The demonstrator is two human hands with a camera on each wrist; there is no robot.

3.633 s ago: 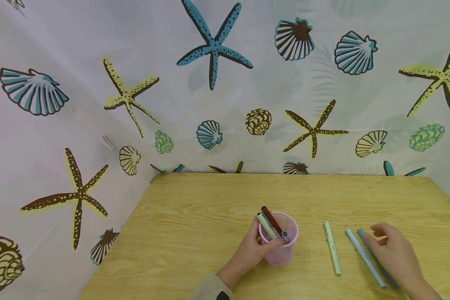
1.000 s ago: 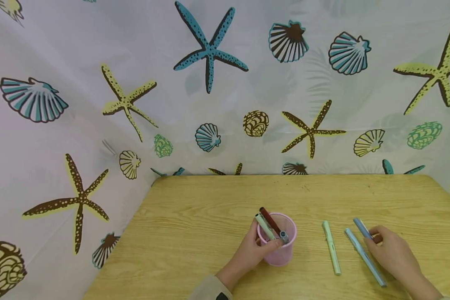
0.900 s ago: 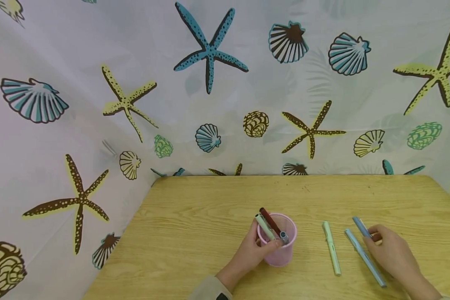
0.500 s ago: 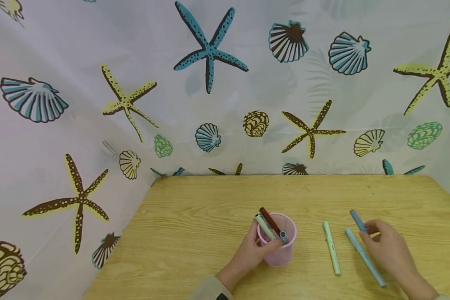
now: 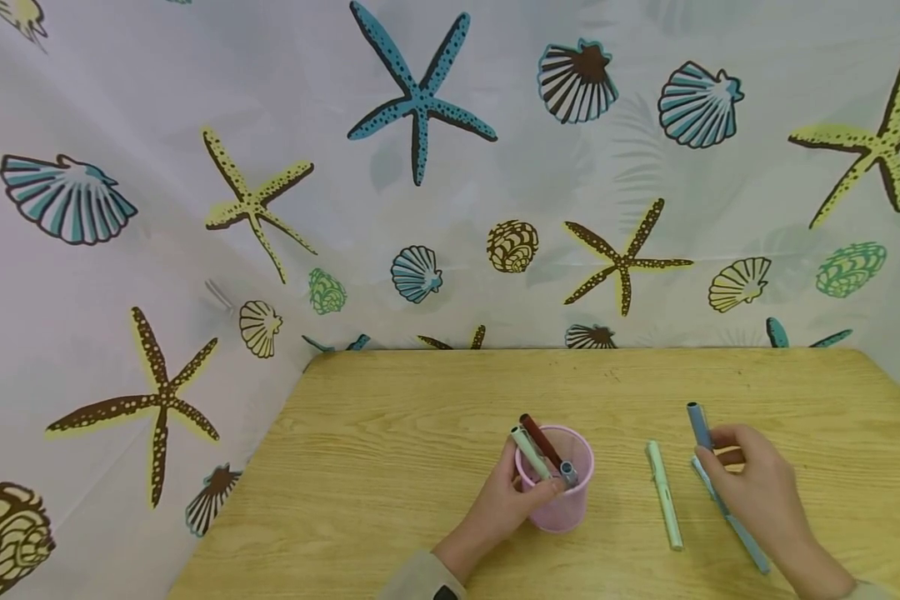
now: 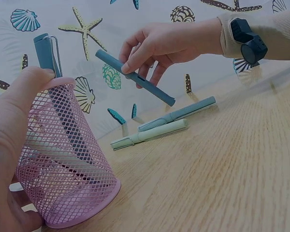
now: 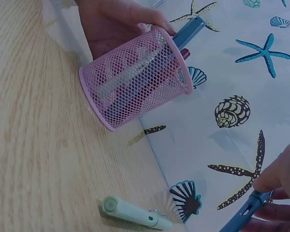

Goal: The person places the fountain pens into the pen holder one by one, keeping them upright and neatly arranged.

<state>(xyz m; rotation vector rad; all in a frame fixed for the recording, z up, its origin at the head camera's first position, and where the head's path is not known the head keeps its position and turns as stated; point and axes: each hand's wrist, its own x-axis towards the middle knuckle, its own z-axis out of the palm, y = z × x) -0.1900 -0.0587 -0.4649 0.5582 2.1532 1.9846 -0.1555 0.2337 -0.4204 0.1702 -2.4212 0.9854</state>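
My left hand (image 5: 506, 500) grips a pink mesh pen cup (image 5: 558, 512) that stands on the table. Inside the cup lean a dark red pen (image 5: 542, 440), a pale green pen (image 5: 531, 452) and a blue pen (image 6: 47, 55). My right hand (image 5: 757, 487) pinches a dark blue pen (image 6: 135, 77) between thumb and fingers, tilted and raised off the table. Beneath that hand lies a light blue pen (image 5: 746, 542), partly hidden in the head view. To its left lies another pale green pen (image 5: 664, 496), untouched.
The wood-grain table (image 5: 390, 433) reaches back to a white cloth (image 5: 330, 100) printed with shells and starfish. The cloth also hangs along the left side. A dark watch-like device (image 6: 249, 41) is strapped at the right sleeve.
My right hand has taken hold of the dark blue pen, lifted it from the table and moved it left and away from me. The left hand has stayed on the cup.
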